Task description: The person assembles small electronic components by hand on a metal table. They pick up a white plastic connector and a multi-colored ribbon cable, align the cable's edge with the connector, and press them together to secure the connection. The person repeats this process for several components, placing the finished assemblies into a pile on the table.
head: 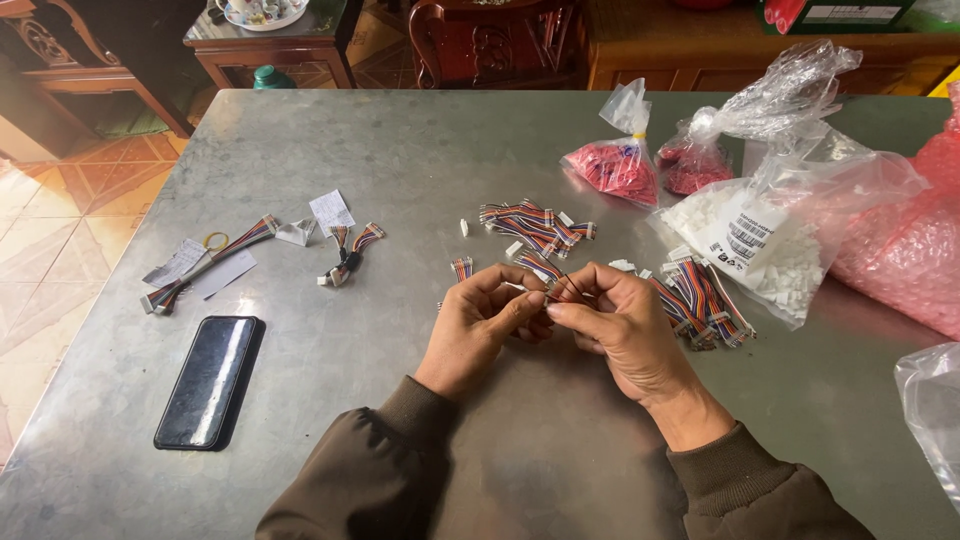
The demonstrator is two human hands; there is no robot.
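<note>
Pinching a short multicolour ribbon cable between both hands, just above the bench, near its front edge and centre. Left hand: thumb and forefinger closed narrow on the cable's left end. Right hand: fingers curled, closed on the right end, where the wires fan out a little. Key relation: cable sits between the two hands, long axis roughly left-right and tilted slightly up to the right; both hands are touching it, neither clearly nearer. Cable looks thin and flat, striped red/orange/blue wires, with a pale bit at the left fingertips. Can't tell if that's a connector, too small.

Left of the hands, near: black phone lying flat, screen up, well apart from the work.

Just right of the right hand: bundle of finished-looking cables, same stripes, white ends, lying fanned.

Just beyond the hands: loose pile of the same short cables, a few small white housings scattered beside it.

Further left: longer striped cable lying diagonally, paper slips and a yellow rubber band near it.

Far right: clear bag of white connector housings, two knotted bags of red parts, large pink bubble-wrap bag at the edge.

Beyond the bench: dark wooden furniture.
</note>
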